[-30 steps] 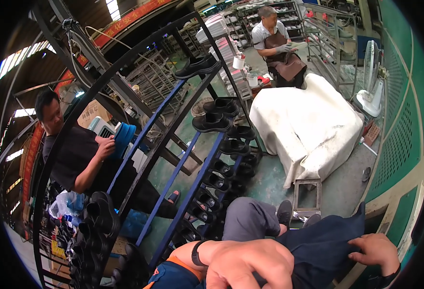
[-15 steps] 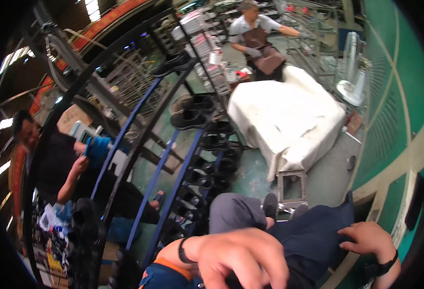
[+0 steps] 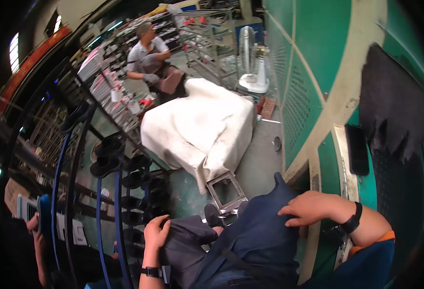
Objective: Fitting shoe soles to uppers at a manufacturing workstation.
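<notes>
My left hand lies against the grey trousers at my left thigh, fingers loosely bent and apart, with nothing in them. Over my lap is a dark blue apron. On its right side rests my right hand, fingers spread and holding nothing. Both wrists wear dark bands. Beyond my feet a small metal frame stool touches a large block draped in a whitish cloth.
Left stands a rack with blue rails bearing several black shoes. Two co-workers are nearby: one in a brown apron behind the cloth, another beyond the rack. At right are a white fan, green machine panels and a black phone.
My view has swung to the right. My left hand, raised close in front before, is now down at my left thigh. My right hand still rests on the apron.
</notes>
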Action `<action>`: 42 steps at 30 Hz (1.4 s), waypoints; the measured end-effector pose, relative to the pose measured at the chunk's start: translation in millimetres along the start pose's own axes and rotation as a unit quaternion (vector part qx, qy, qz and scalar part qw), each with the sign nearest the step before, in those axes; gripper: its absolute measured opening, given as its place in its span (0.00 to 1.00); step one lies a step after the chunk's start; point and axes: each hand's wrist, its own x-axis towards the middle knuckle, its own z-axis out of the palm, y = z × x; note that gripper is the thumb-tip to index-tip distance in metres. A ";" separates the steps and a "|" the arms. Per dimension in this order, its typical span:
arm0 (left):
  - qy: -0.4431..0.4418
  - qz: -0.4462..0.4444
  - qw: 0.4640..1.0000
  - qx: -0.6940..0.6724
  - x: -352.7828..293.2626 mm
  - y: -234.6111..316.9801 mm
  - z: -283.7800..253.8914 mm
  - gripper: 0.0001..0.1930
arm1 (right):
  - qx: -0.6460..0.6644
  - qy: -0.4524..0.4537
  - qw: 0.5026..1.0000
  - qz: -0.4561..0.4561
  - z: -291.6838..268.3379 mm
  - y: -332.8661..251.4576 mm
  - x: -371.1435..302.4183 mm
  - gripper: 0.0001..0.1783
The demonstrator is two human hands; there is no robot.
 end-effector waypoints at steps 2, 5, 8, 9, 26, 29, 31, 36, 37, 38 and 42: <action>-0.022 0.046 0.997 0.052 5.2 10.3 6.2 0.12 | -0.028 0.007 1.000 0.003 5.6 6.4 -5.1 0.27; -0.019 0.071 0.996 0.041 3.2 11.7 7.2 0.11 | -0.018 0.061 0.998 -0.023 -5.0 -1.0 -5.1 0.26; 0.001 0.080 0.996 0.027 0.2 -16.6 9.7 0.09 | 0.058 0.195 0.975 -0.089 -34.6 -11.1 -33.0 0.24; -0.035 0.094 0.994 0.044 3.2 -7.7 8.4 0.14 | 0.108 0.223 0.965 -0.081 -42.9 -9.6 -60.6 0.23; -0.121 0.075 0.988 0.059 35.0 36.2 43.4 0.17 | -0.034 0.621 0.610 0.491 24.9 400.8 -353.9 0.39; -0.080 0.030 0.990 0.116 11.1 45.5 5.5 0.16 | -0.015 0.503 0.617 0.605 -31.6 394.9 -226.0 0.46; -0.075 0.062 0.989 0.112 15.3 61.0 16.1 0.16 | -0.046 0.714 0.438 0.544 -32.7 396.6 -248.4 0.38; -0.014 0.120 0.981 0.150 27.9 65.6 26.1 0.11 | 0.078 0.495 0.547 0.670 -20.9 430.0 -265.9 0.26; -0.007 0.125 0.977 0.171 35.2 86.7 32.1 0.09 | -0.005 0.428 0.580 0.693 13.4 468.7 -274.5 0.26; 0.001 0.116 0.979 0.170 35.0 106.4 23.1 0.09 | 0.047 0.443 0.571 0.690 25.4 507.5 -282.6 0.25; -0.064 0.084 0.990 0.094 42.5 61.7 57.1 0.11 | -0.422 0.150 0.693 0.565 8.8 644.7 -404.2 0.26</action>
